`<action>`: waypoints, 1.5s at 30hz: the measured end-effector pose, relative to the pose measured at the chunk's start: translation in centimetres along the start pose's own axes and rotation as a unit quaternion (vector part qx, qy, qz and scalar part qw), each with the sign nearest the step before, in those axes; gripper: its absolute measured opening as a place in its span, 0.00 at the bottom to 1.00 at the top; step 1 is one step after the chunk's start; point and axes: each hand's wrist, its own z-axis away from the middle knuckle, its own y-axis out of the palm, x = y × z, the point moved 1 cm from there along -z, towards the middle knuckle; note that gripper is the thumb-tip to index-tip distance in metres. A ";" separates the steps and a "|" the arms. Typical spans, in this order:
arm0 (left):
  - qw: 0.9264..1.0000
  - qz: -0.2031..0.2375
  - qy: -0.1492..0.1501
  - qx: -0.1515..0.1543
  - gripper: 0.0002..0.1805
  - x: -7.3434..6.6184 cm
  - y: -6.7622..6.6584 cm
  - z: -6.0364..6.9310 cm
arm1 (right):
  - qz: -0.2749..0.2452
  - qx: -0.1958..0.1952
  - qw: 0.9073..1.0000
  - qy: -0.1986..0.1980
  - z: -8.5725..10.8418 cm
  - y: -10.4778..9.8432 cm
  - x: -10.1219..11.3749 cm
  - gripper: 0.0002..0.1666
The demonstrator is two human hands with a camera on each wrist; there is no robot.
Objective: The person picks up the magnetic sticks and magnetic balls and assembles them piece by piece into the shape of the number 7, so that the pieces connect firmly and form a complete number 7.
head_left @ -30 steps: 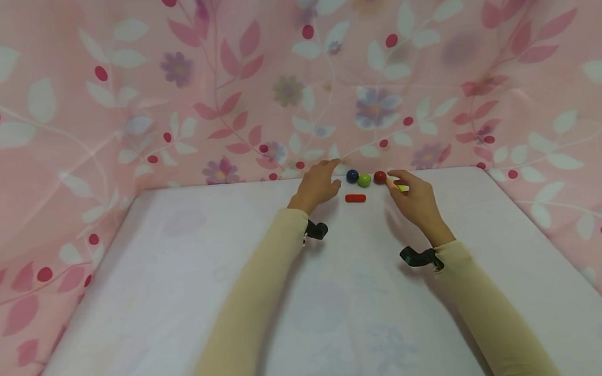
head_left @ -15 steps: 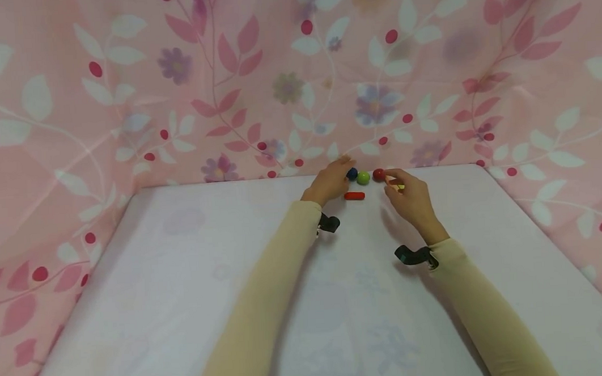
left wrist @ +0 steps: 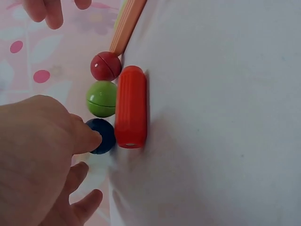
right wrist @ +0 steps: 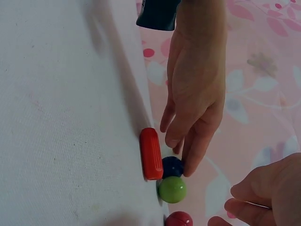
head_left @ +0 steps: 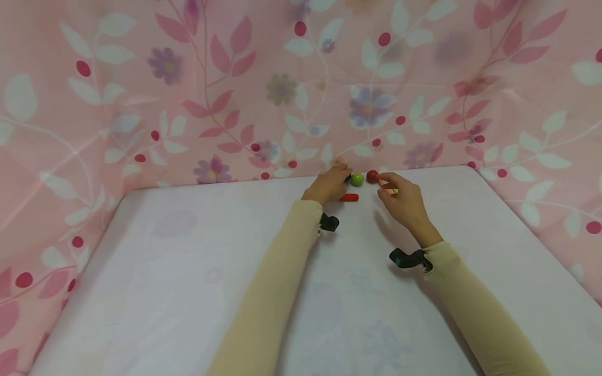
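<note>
Glossy dark blue ball (left wrist: 108,135) near the far edge of the white surface (left wrist: 211,117), partly hidden behind the left fingers (left wrist: 87,138), just beside a green ball (left wrist: 101,99), shiny red ball (left wrist: 104,66) with a thin seam, on the green one's other side, near the right fingers (right wrist: 249,212).

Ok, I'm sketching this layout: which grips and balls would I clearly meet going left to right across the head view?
Left grip → green ball → red ball → right grip.
</note>
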 end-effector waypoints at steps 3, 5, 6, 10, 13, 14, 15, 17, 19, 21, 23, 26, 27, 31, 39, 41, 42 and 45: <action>1.000 0.004 -0.005 -0.007 0.33 0.2 0.2 0.0 | -0.010 0.000 1.000 0.002 -0.3 0.4 -0.2 0.21; 1.000 0.003 -0.010 -0.016 0.33 0.2 0.3 -0.2 | -0.011 0.002 1.000 0.003 -0.6 0.7 -0.2 0.22; 1.000 0.005 -0.014 -0.020 0.32 0.3 0.4 -0.3 | -0.009 0.002 1.000 0.002 -0.7 0.9 -0.2 0.23; 0.999 0.015 -0.034 -0.038 0.31 0.3 0.6 -0.6 | -0.001 0.020 1.000 0.003 -1.1 1.6 -0.1 0.25; 0.998 0.012 -0.044 -0.051 0.28 0.4 0.7 -0.9 | 0.000 0.035 0.999 0.009 -1.2 2.1 0.0 0.25; 0.997 0.010 -0.046 -0.055 0.28 0.4 0.8 -0.9 | 0.001 0.037 0.999 0.013 -1.2 2.2 0.0 0.26; 0.997 0.005 -0.046 -0.060 0.27 0.4 0.8 -1.0 | 0.002 0.039 0.999 0.014 -1.2 2.3 0.1 0.26; 0.996 0.000 -0.045 -0.071 0.26 0.4 0.9 -1.1 | 0.002 0.041 0.999 0.017 -1.2 2.4 0.2 0.27; 0.996 -0.003 -0.044 -0.079 0.25 0.4 0.9 -1.2 | 0.001 0.043 0.999 0.020 -1.1 2.5 0.3 0.27; 0.995 -0.007 -0.039 -0.087 0.23 0.3 1.0 -1.2 | -0.001 0.046 0.999 0.022 -1.1 2.6 0.4 0.27; 0.995 -0.012 -0.036 -0.090 0.23 0.3 1.1 -1.1 | -0.004 0.051 0.998 0.024 -1.1 2.8 0.4 0.28; 0.995 -0.009 -0.036 -0.090 0.22 0.2 1.3 -1.0 | -0.006 0.055 0.998 0.029 -1.0 3.0 0.4 0.28; 0.995 -0.008 -0.037 -0.090 0.22 0.2 1.4 -0.9 | -0.006 0.056 0.998 0.030 -1.0 3.1 0.5 0.28; 0.995 -0.007 -0.045 -0.093 0.20 0.3 1.5 -0.7 | -0.010 0.055 0.998 0.030 -1.0 3.2 0.6 0.28; 0.992 -0.010 -0.035 -0.117 0.21 0.3 0.8 -0.5 | 0.001 0.045 0.999 0.021 -1.2 3.0 0.8 0.28; 0.992 -0.001 -0.031 -0.120 0.22 0.2 0.6 -0.2 | -0.002 0.048 0.999 0.021 -1.2 2.9 1.0 0.28; 0.992 0.003 -0.029 -0.121 0.23 0.2 0.5 0.0 | -0.005 0.049 0.999 0.021 -1.1 2.8 1.1 0.28; 0.992 0.019 -0.024 -0.122 0.24 0.0 0.1 0.9 | -0.014 0.052 0.998 0.019 -0.9 2.7 1.5 0.29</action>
